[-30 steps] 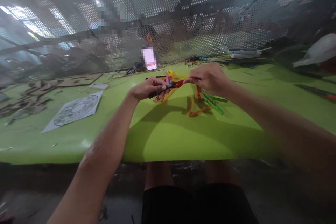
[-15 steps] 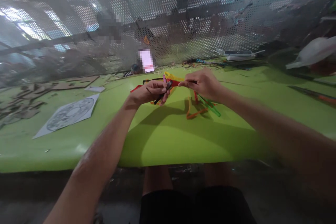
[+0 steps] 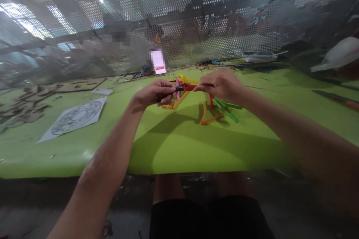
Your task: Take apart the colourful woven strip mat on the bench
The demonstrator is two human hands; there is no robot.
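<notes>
My left hand (image 3: 158, 93) is closed, thumb and fingers pinching a narrow black strip (image 3: 179, 87). My right hand (image 3: 220, 84) pinches a flat red strip (image 3: 190, 87), which stretches across the short gap to meet the black one. How the two join is too small to tell. Around this gap are a looped yellow strip (image 3: 185, 79) and a pink strip (image 3: 177, 81). An orange strip (image 3: 181, 100) hangs below my left fingers. Under my right hand, green strips (image 3: 228, 112) and a bent orange strip (image 3: 209, 121) trail over the table.
The green table (image 3: 185, 157) bears a printed sheet (image 3: 77, 117) and cardboard scraps (image 3: 25, 104) on the left. A phone (image 3: 158, 61) leans at the back against a perforated metal screen (image 3: 185, 26). A white tray (image 3: 258, 58) and a plastic bag (image 3: 336, 56) stand right.
My left hand has shifted slightly left, and the black strip now points toward my right hand instead of slanting down. The red strip end left of my left hand is no longer visible.
</notes>
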